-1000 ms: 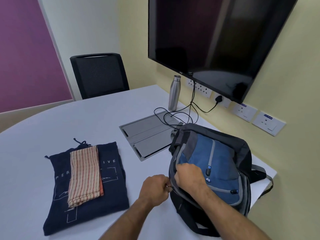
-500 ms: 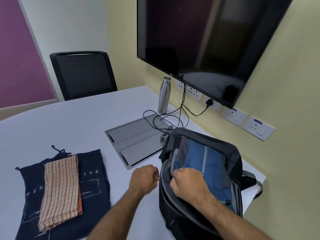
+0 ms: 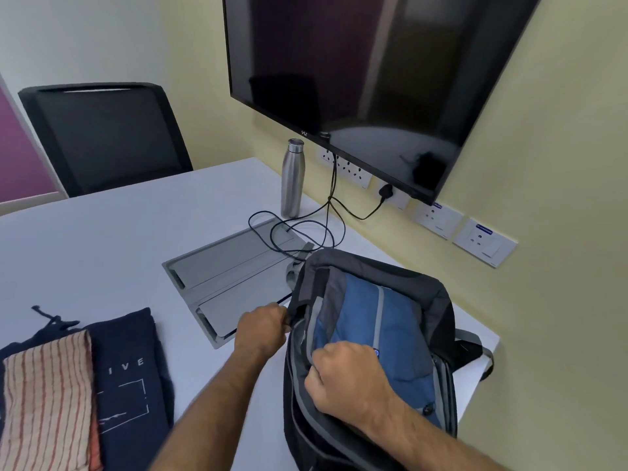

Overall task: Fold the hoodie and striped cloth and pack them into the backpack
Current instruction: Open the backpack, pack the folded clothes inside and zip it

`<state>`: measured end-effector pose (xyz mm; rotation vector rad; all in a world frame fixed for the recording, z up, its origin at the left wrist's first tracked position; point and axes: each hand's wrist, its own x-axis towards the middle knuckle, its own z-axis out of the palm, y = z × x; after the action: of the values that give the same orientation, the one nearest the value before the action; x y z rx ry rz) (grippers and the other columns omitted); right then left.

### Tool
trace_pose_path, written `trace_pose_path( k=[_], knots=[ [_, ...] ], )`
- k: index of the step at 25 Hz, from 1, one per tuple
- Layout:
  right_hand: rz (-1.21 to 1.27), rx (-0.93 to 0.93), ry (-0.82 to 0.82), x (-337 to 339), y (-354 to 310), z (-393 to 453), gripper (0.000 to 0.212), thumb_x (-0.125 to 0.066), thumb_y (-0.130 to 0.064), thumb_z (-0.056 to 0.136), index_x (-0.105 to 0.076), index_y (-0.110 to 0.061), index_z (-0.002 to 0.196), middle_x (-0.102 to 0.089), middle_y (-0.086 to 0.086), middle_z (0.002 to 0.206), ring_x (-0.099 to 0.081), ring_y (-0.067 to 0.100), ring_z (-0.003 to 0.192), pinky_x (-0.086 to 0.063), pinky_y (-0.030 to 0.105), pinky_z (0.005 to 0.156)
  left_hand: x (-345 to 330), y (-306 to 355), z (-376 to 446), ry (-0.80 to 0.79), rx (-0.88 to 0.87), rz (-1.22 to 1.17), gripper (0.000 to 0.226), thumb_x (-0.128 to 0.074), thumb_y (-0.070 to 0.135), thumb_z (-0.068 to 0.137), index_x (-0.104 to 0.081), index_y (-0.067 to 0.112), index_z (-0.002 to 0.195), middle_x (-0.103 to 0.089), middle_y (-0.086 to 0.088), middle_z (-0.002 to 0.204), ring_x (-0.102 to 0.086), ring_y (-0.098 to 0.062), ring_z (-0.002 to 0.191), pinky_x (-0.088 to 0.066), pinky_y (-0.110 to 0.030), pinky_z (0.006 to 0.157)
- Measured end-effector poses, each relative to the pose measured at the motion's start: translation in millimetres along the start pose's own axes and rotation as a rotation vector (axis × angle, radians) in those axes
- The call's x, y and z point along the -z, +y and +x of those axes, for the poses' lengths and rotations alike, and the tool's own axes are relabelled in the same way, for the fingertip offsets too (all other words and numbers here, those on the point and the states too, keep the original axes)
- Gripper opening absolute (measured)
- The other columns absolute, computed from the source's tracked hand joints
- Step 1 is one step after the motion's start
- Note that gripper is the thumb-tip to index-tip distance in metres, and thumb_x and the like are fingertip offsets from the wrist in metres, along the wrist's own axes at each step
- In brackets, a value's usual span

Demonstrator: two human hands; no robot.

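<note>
Head view: left hand (image 3: 263, 329) and right hand (image 3: 343, 375) grip the backpack (image 3: 390, 311) opening near the tabletop's right edge. Folded hoodie (image 3: 132, 372) and striped cloth (image 3: 47, 399) lie left. Risk: backpack tipping off.

A pale yellow wall (image 3: 543, 130) carries a dark, switched-off screen (image 3: 356, 79), with white sockets (image 3: 484, 242) running below it. A black chair (image 3: 102, 137) sits at the far edge of the white tabletop (image 3: 102, 239). A grey cable hatch (image 3: 231, 277) lies flush in it; a purple panel (image 3: 17, 158) shows far left.
</note>
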<state>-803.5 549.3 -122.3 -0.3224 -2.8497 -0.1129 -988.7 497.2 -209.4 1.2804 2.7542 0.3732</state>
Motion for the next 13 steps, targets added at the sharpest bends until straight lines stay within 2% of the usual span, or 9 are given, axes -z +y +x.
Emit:
trace_pose_path(
  k=[2,4,7,13],
  knots=[
    [0.033,0.026,0.056,-3,3,-2,0.046,-0.070,-0.024,0.059,-0.024,-0.022,0.057,-0.041,-0.008,0.043,-0.020,0.008,0.045,-0.014,0.021,0.039,-2,3,12,-0.003,-0.012,0.036,0.010,-0.060,0.023,0.094,-0.066,0.023,0.101,-0.065,0.004,0.100,-0.064,-0.021,0.090,-0.041,-0.030,0.070],
    [0.061,0.036,0.096,-3,5,-3,0.042,-0.065,-0.023,0.062,-0.023,-0.021,0.058,-0.040,-0.007,0.043,-0.021,0.009,0.045,-0.020,0.021,0.038,-4,5,22,-0.005,-0.008,0.077,0.011,-0.058,0.025,0.094,-0.065,0.022,0.103,-0.064,0.002,0.102,-0.064,-0.023,0.092,-0.041,-0.032,0.070],
    [0.067,0.050,0.133,-7,6,-5,0.033,-0.055,-0.023,0.066,-0.023,-0.020,0.058,-0.037,-0.007,0.043,-0.020,0.009,0.045,-0.019,0.020,0.039,-11,10,32,-0.011,0.009,0.121,0.016,-0.054,0.025,0.098,-0.061,0.020,0.111,-0.064,0.000,0.108,-0.063,-0.024,0.099,-0.044,-0.035,0.076],
    [0.046,0.043,0.116,-15,4,-9,0.035,-0.059,-0.026,0.063,-0.025,-0.021,0.058,-0.041,-0.007,0.044,-0.035,0.011,0.040,-0.020,0.020,0.039,-28,9,33,-0.026,0.050,0.124,0.021,-0.052,0.027,0.100,-0.056,0.021,0.119,-0.062,0.000,0.115,-0.062,-0.024,0.104,-0.043,-0.037,0.081]
  ],
)
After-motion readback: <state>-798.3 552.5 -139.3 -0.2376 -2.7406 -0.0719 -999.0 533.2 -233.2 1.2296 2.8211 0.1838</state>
